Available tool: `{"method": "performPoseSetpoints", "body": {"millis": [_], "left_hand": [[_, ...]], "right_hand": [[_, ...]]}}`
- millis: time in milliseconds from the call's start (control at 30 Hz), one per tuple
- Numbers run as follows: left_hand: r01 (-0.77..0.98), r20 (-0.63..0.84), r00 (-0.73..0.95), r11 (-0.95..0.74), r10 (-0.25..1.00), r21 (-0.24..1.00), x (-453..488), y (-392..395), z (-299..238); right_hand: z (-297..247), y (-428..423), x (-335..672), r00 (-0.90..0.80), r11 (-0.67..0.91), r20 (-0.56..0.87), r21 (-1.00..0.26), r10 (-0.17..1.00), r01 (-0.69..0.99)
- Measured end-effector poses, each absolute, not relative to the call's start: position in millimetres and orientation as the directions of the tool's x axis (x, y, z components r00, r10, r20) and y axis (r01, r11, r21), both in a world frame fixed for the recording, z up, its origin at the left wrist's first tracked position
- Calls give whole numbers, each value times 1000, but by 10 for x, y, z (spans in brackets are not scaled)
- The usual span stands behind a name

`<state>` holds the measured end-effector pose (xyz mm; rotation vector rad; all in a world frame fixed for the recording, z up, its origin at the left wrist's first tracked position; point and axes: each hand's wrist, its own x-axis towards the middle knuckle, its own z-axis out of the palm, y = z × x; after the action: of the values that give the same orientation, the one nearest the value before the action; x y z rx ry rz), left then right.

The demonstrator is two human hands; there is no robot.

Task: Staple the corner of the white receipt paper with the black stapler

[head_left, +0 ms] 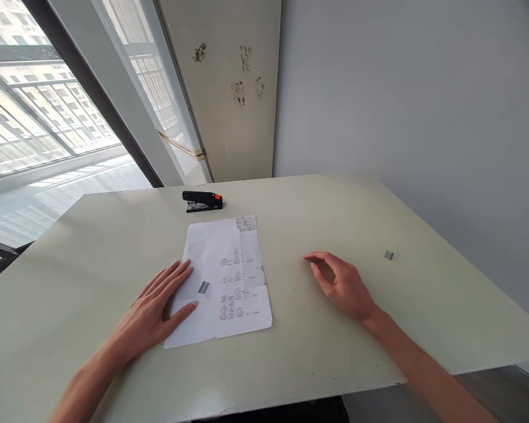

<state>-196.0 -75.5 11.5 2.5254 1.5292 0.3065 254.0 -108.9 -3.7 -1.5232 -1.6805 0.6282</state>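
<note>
My left hand [152, 311] lies flat with its fingers stretched, over the left edge of a printed sheet of paper [244, 302]. On that sheet, just right of the fingers, rests a short grey strip of staples [203, 287]. My right hand [341, 285] is at the table to the right of the paper. Its fingers are loosely curved, with a gap between thumb and forefinger and nothing visible in them. Behind the paper stands a black stapler [202, 201] with an orange-red patch. A second small strip of staples [388, 255] lies farther right, beyond my right hand.
Everything sits on a pale table [114, 235] with angled corners. A grey wall [401, 88] rises along the right and back. Beyond the far edge is a beige panel [229, 135] with brown marks, and a large window [39, 100] is at left.
</note>
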Motion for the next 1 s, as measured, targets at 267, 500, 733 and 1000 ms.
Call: {"method": "performPoseSetpoints", "body": {"millis": [267,500,733,1000], "left_hand": [[859,171,284,-329,944,393,-2234,-781,98],[908,120,112,-150,986,390,-2204,-561,389],[896,455,231,-371,860,246,-1560,503,559],[925,228,329,-361,917,116,-1432,1503,600]], "right_hand": [[-68,-1094,2542,10,167,219,-772,976,613],[-66,-1093,2531,6,152,189,-809,982,568],[-58,-665,2485,55,65,106,-867,993,494],[-120,-344,2410,30,85,121,-833,992,546]]}}
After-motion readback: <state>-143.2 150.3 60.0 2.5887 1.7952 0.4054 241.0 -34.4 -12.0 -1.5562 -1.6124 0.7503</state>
